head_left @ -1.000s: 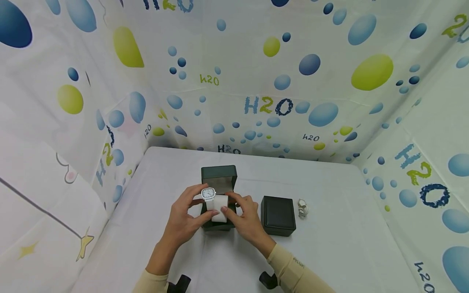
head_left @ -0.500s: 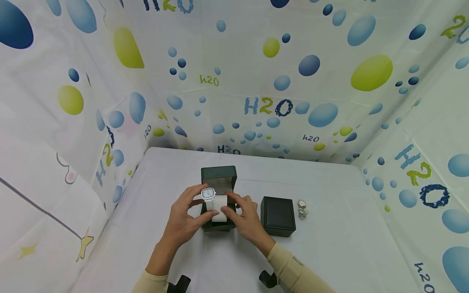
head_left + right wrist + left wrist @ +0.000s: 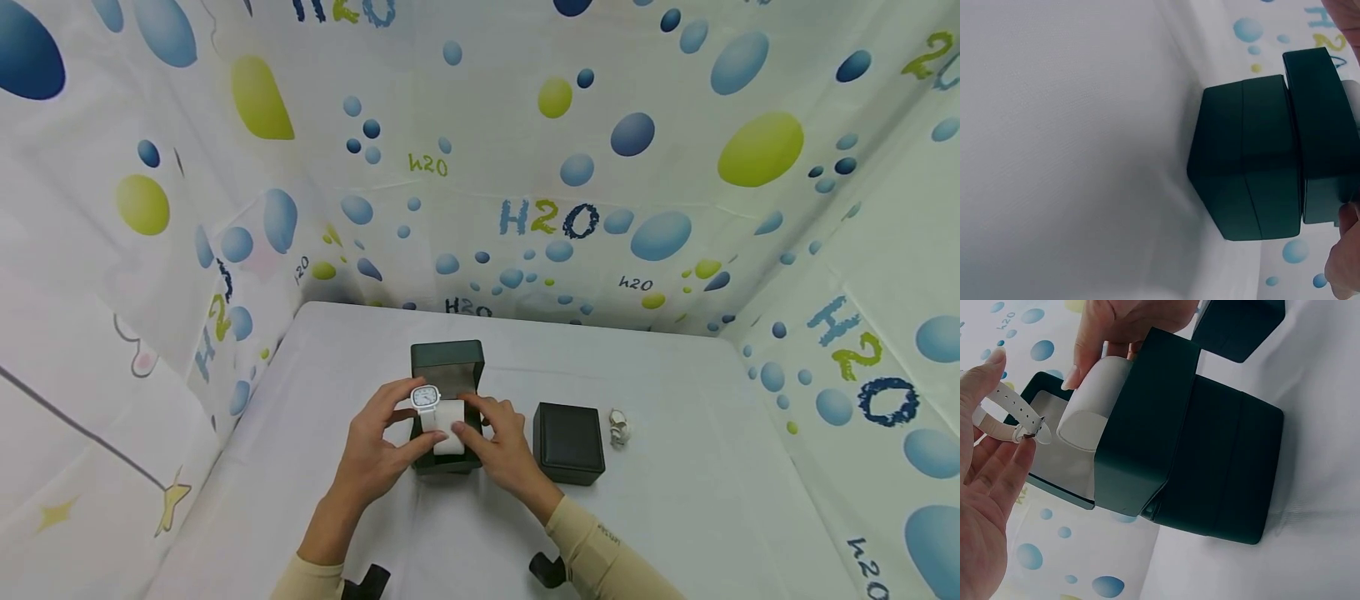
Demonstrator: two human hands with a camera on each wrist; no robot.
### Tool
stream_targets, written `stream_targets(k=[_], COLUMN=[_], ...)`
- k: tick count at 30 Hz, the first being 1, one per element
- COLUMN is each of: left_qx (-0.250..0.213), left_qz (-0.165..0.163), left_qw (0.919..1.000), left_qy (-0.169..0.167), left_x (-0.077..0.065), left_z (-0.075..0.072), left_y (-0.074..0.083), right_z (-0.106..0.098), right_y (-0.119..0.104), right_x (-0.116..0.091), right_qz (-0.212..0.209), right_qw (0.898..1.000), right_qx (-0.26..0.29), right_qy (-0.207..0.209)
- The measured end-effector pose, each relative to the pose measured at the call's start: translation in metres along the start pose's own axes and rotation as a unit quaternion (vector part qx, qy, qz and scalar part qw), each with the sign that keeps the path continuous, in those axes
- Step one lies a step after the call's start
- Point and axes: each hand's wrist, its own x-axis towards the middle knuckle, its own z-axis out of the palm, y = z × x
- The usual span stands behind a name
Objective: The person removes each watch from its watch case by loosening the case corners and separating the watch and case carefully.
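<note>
A white-strapped wristwatch (image 3: 425, 398) with a squarish white case is pinched in my left hand (image 3: 372, 450). In the left wrist view its buckled strap (image 3: 1013, 403) forms a loop between thumb and fingers. Just right of it, my right hand (image 3: 513, 450) holds a white watch cushion (image 3: 451, 437), thumb in front and fingers toward the far side. The cushion is over the dark green watch box (image 3: 447, 353), whose lid stands raised at the back. In the left wrist view the cushion (image 3: 1097, 394) lies beside the watch, apart from the strap.
To the right, a closed black-green box (image 3: 570, 442) rests on the white table (image 3: 675, 500). A second, metallic-looking watch (image 3: 619, 427) lies beyond it. Under the raised-lid box is another dark green block (image 3: 1241, 156). Printed curtains (image 3: 480, 167) surround the table.
</note>
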Motion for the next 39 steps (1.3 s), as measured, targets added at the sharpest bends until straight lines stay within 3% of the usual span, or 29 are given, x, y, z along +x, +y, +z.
stream_targets(k=[6, 21, 30, 39], left_qx=[0.003, 0.001, 0.005, 0.004], left_qz=[-0.002, -0.003, -0.01, 0.004], left_qw=[1.0, 1.0, 0.9999, 1.0], left_qy=[0.002, 0.002, 0.001, 0.003], left_x=[-0.0008, -0.0025, -0.0006, -0.0002], left_z=[0.0001, 0.0001, -0.002, -0.0018], left_y=[0.0, -0.0057, 0.0015, 0.0008], right_z=[0.0011, 0.0011, 0.0033, 0.0044], right_y=[0.0007, -0.0022, -0.0028, -0.0012], right_x=[-0.0007, 0.0002, 0.0, 0.0009], right_qz=[-0.016, -0.01, -0.018, -0.026], right_qw=[1.0, 0.999, 0.997, 0.994], right_qx=[-0.001, -0.048, -0.069, -0.104], right_qy=[0.005, -0.012, 0.01, 0.016])
